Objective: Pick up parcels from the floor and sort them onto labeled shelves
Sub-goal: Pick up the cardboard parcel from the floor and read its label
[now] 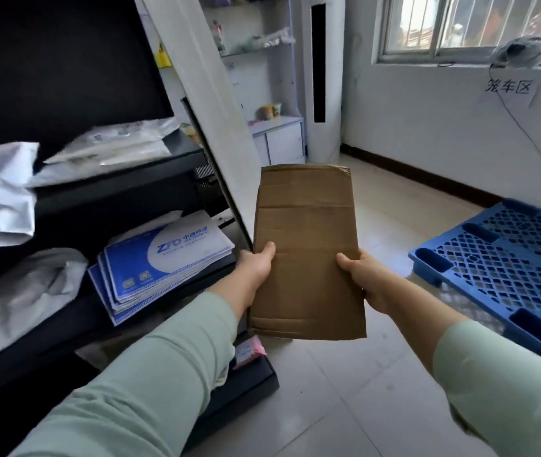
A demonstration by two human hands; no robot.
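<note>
A flat brown cardboard parcel [307, 232] is held in the air in front of me, its long side pointing away. My left hand [256, 263] grips its left edge with the thumb on top. On the right edge, my right hand [363, 275] grips it the same way. The black shelf unit [120, 189] stands at my left. Its upper shelf holds white plastic mailers [110, 150], and the shelf below carries a stack of blue and white envelopes [163, 262] beside a grey bag [21, 298].
A blue plastic pallet [506, 265] lies on the tiled floor at the right. A pink packet [249, 349] sits on a low black shelf near my left arm. A white board [216, 103] leans by the shelf; a white cabinet [282, 140] stands at the back.
</note>
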